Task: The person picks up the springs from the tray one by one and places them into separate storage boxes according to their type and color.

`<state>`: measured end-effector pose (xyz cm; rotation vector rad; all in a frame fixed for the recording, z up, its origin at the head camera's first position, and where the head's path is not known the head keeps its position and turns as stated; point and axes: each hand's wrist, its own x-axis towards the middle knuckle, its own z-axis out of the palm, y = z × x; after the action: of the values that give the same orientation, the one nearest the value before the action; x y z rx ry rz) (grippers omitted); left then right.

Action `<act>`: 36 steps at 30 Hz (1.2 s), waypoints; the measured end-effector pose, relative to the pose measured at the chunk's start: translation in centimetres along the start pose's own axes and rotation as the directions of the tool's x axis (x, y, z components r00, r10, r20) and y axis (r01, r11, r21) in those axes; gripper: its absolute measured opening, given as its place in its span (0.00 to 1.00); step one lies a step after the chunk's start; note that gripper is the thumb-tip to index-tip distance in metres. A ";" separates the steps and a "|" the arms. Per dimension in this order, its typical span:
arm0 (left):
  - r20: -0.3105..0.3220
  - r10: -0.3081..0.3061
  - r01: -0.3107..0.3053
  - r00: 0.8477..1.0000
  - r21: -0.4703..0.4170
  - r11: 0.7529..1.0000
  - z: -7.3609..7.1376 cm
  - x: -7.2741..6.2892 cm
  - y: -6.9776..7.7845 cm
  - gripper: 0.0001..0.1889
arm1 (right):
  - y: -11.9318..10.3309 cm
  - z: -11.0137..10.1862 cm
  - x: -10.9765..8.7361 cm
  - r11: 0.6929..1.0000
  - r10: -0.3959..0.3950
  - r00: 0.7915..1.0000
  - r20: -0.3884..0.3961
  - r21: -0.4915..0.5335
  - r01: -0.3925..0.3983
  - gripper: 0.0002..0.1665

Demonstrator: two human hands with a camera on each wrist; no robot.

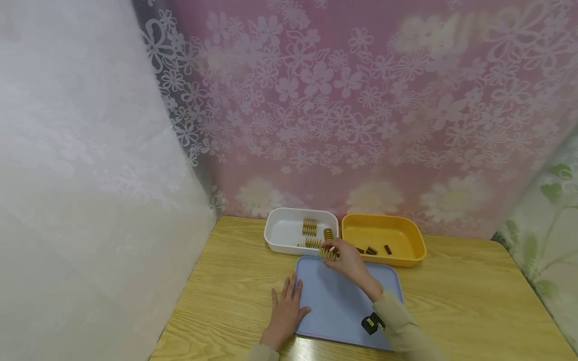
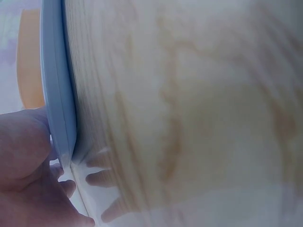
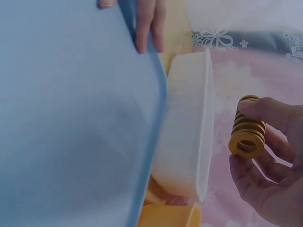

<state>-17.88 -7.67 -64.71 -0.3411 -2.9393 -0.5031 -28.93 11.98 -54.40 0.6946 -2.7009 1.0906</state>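
My right hand (image 1: 349, 263) pinches a yellow coil spring (image 1: 327, 253) between thumb and fingers, above the tray's back edge and near the front of the white bin (image 1: 282, 246). In the right wrist view the spring (image 3: 247, 126) shows its flat ring end and stays apart from the bin. Several similar springs (image 1: 309, 227) lie in the white bin. With its fingers spread and straight, my left hand (image 1: 284, 316) rests at the left edge of the blue tray (image 1: 334, 306). The left wrist view catches only part of that hand (image 2: 28, 165).
Right of the white bin stands a yellow bin (image 1: 384, 231) with several small dark brown pieces (image 1: 371, 250) in it. A small black device (image 1: 371, 323) sits by my right sleeve. The wooden table (image 1: 469, 296) meets a floral curtain (image 1: 316, 150) at the back.
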 end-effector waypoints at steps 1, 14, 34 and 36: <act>-0.002 0.000 0.000 1.000 0.002 1.000 -0.1 0.0 0.0 0.39 | -0.1 0.1 0.5 1.000 -0.007 1.000 -0.005 -0.003 0.007 0.21; 0.016 0.003 -0.004 1.000 0.040 0.999 -0.2 0.0 -0.3 0.39 | -0.7 3.4 6.7 0.999 -0.034 0.999 -0.002 0.012 0.034 0.21; -0.125 0.075 -0.060 0.989 0.119 0.991 -0.1 -0.4 -0.6 0.39 | 0.8 9.0 9.8 0.998 -0.032 0.997 0.066 -0.045 0.035 0.16; -0.143 0.086 -0.069 0.986 0.121 0.990 -0.2 -0.4 -0.7 0.39 | 1.2 9.4 9.9 0.998 -0.030 0.997 0.078 -0.047 0.034 0.16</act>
<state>-17.63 -8.42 -64.83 -0.3843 -2.7839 -0.3308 -37.87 2.73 -58.96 0.7842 -2.7603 1.0073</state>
